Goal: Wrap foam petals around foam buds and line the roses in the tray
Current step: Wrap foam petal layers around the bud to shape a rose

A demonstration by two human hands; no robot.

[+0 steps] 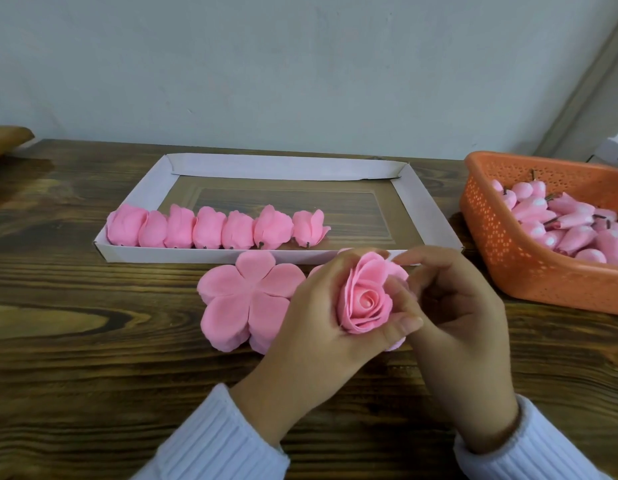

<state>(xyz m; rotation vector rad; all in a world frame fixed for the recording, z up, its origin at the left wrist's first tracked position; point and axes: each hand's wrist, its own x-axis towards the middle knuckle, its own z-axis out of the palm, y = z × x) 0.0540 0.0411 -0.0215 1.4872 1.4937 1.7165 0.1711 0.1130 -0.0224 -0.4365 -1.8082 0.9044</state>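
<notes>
A pink foam rose (pixel 367 296) with wrapped petals sits between both hands, just in front of the tray. My left hand (pixel 321 317) cups it from the left and below, thumb pressed against its front. My right hand (pixel 453 317) pinches the outer petals on its right side. A stack of flat five-lobed pink petal pieces (pixel 246 299) lies on the table to the left of the rose. The white cardboard tray (pixel 283 166) holds a row of several finished pink roses (pixel 214 227) along its near edge, running from the left.
An orange perforated plastic basket (pixel 508 251) at the right holds several pink foam buds (pixel 570 223) with dark stems. The dark wooden table (pixel 92 323) reaches to a pale wall. A brown object (pixel 6 138) shows at the far left edge.
</notes>
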